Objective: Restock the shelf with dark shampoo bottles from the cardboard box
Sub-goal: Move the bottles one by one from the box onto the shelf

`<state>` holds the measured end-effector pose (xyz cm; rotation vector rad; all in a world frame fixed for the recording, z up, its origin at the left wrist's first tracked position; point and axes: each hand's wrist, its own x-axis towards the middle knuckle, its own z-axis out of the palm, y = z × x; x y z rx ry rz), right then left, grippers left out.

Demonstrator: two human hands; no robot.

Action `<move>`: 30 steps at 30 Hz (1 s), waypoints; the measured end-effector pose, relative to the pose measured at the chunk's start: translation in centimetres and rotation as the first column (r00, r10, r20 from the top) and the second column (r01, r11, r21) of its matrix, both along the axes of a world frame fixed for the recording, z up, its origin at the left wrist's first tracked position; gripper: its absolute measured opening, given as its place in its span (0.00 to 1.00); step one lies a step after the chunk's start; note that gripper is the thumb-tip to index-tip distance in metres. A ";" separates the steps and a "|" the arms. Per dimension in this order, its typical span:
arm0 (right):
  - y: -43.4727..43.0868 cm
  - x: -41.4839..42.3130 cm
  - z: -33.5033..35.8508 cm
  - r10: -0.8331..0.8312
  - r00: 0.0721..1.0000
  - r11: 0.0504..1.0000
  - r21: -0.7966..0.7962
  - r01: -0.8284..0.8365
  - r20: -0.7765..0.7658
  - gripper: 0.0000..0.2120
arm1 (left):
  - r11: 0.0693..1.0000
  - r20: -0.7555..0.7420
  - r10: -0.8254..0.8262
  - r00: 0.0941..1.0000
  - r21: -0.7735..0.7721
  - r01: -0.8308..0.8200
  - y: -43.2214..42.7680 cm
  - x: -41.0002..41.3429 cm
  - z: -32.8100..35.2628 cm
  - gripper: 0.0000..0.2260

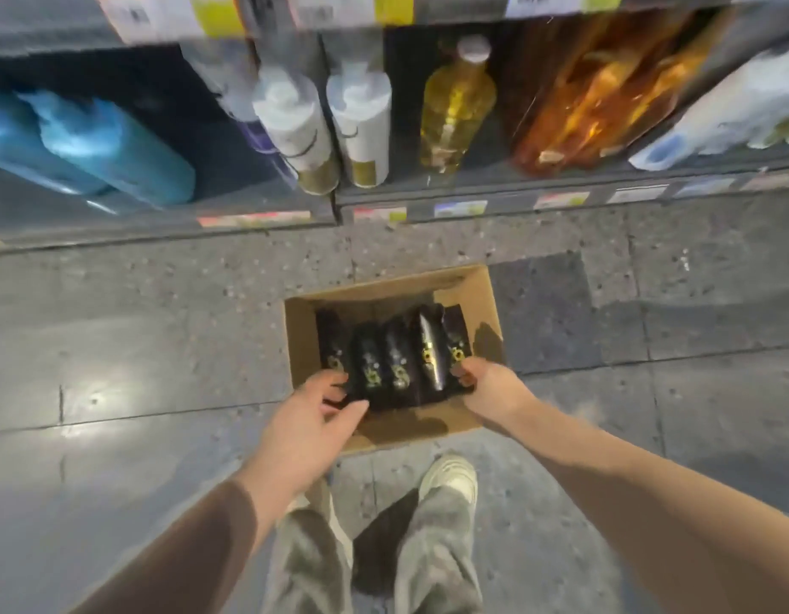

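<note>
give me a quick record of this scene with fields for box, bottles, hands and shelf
box: open brown cardboard box on the grey floor
bottles: five visible dark shampoo bottles with gold print, lying side by side in the box
left hand: grips the row's left end
right hand: grips the row's right end
shelf: grey shelf holding blue, white, yellow and amber bottles

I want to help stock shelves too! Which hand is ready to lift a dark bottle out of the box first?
Probably the right hand: its fingers curl onto the rightmost dark shampoo bottle in the cardboard box. The left hand looks spread, grip unclear.
</note>
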<state>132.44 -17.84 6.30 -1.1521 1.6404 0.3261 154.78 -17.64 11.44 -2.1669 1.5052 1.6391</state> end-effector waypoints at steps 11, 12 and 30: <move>-0.5 4.6 -18.9 -0.103 0.987 0.995 -0.008 0.103 -0.126 0.22 | 0.994 -0.035 0.096 0.995 -0.044 -0.098 1.7 3.2 -12.0 0.17; -0.5 5.0 -19.7 -0.138 0.984 0.990 -0.007 0.138 -0.114 0.23 | 0.993 -0.025 0.089 0.996 -0.070 -0.090 1.6 3.4 -12.3 0.18; -1.0 6.6 -18.4 -0.278 0.947 0.961 -0.063 0.271 -0.160 0.25 | 0.985 -0.023 0.031 0.999 -0.169 -0.034 1.5 3.7 -12.7 0.19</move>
